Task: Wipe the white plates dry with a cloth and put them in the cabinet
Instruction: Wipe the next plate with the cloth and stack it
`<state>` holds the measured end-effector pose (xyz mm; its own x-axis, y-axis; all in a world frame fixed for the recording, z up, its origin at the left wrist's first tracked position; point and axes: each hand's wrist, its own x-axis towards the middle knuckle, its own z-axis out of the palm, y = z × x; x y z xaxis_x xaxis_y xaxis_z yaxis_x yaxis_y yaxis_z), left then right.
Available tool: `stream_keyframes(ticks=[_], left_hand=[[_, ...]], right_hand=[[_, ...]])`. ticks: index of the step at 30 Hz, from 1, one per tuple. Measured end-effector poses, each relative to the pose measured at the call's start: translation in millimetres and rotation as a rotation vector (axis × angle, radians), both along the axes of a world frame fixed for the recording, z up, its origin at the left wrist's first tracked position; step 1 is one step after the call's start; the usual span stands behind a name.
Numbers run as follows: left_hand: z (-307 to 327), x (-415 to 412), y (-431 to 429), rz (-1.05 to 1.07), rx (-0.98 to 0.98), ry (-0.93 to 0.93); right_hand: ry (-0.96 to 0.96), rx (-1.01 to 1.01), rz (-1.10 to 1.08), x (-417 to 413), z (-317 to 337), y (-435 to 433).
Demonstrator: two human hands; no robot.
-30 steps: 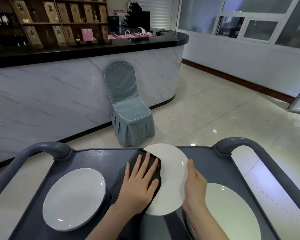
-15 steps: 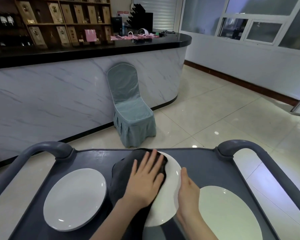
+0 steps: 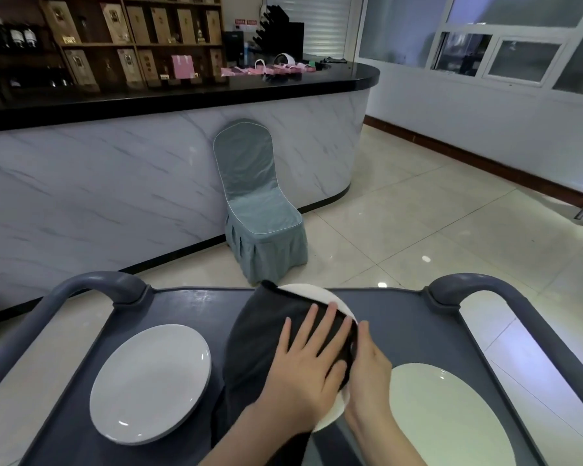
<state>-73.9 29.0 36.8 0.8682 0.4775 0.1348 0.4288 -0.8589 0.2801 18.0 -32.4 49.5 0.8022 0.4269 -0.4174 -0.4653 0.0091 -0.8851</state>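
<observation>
Left hand (image 3: 303, 375) is flat, fingers spread, pressing the cloth (image 3: 260, 331) onto the middle plate (image 3: 317, 294). Right hand (image 3: 367, 375) grips that plate's right rim, thumb on top; its fingers underneath are hidden.

Change over the last second: the cloth has swept left to right across the plate. It was only on the left part; now just the far rim and a sliver at the near right show.

The plate sits mid-cart (image 3: 199, 297), towards the far edge, apparently tilted up. My read is that this face is nearly wiped and the underside isn't done yet.

Left plate (image 3: 150, 381) and right plate (image 3: 445, 418) lie flat near the cart's side edges, untouched. No cabinet in view, so nothing is put away yet.
</observation>
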Motion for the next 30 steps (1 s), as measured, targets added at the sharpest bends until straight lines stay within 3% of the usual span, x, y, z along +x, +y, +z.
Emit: stream_keyframes(ticks=[4, 8, 11, 17, 21, 25, 30], left_hand=[[1, 9, 44, 0.106, 0.006, 0.009], [-15, -12, 50, 0.199, 0.047, 0.130], [-17, -26, 20, 0.122, 0.083, 0.180], [-13, -12, -10, -0.035, 0.030, 0.028], [-5, 4, 31, 0.071, 0.027, 0.019], [-13, -12, 60, 0.192, 0.052, 0.069], [-22, -39, 22, 0.126, 0.076, 0.139]], right_hand=[[0.044, -0.043, -0.006, 3, 3, 0], [-0.030, -0.060, -0.095, 26, 19, -3], [-0.053, -0.054, -0.119, 36, 20, -5], [-0.003, -0.025, -0.014, 9, 1, -1], [0.039, -0.029, 0.063, -7, -5, -1], [0.031, -0.072, -0.020, 10, 9, -4], [-0.031, -0.065, -0.107, 33, 20, -6]])
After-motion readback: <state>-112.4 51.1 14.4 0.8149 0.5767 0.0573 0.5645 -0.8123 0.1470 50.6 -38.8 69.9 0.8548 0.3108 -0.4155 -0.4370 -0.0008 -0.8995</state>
